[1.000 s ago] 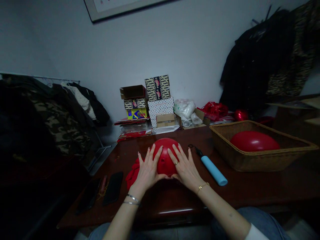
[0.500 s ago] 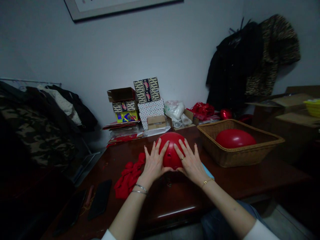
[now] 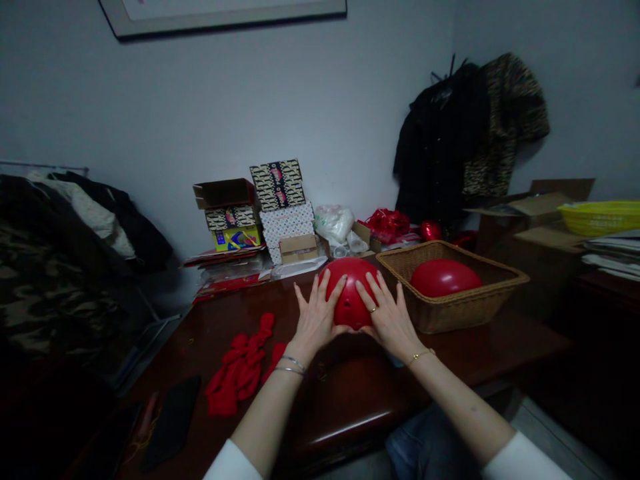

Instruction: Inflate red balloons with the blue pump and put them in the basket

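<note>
Between my two hands is a round red balloon [image 3: 351,303], lifted a little over the dark wooden table [image 3: 345,400]. My left hand [image 3: 317,313] grips its left side, fingers spread over the surface and thumb low on it. On the right side my right hand [image 3: 387,313], with a ring on one finger, holds it the same way, the thumbs almost meeting below. A crumpled heap of red cloth-like pieces [image 3: 240,373] lies left of my left forearm. Just right of the balloon stands a wicker basket [image 3: 463,313] with another red balloon [image 3: 445,277] inside.
Patterned boxes [image 3: 287,230], a white plastic bag [image 3: 335,223] and shiny red ribbon-like material [image 3: 387,223] stand along the wall. A dark phone-like slab [image 3: 173,420] lies at the table's left. Cardboard boxes [image 3: 540,220] and a yellow basket [image 3: 600,217] are at the right.
My view has turned right, bringing the yellow basket further in. Both hands, still around the balloon, have moved right with it, closer to the wicker basket and farther from the red heap.
</note>
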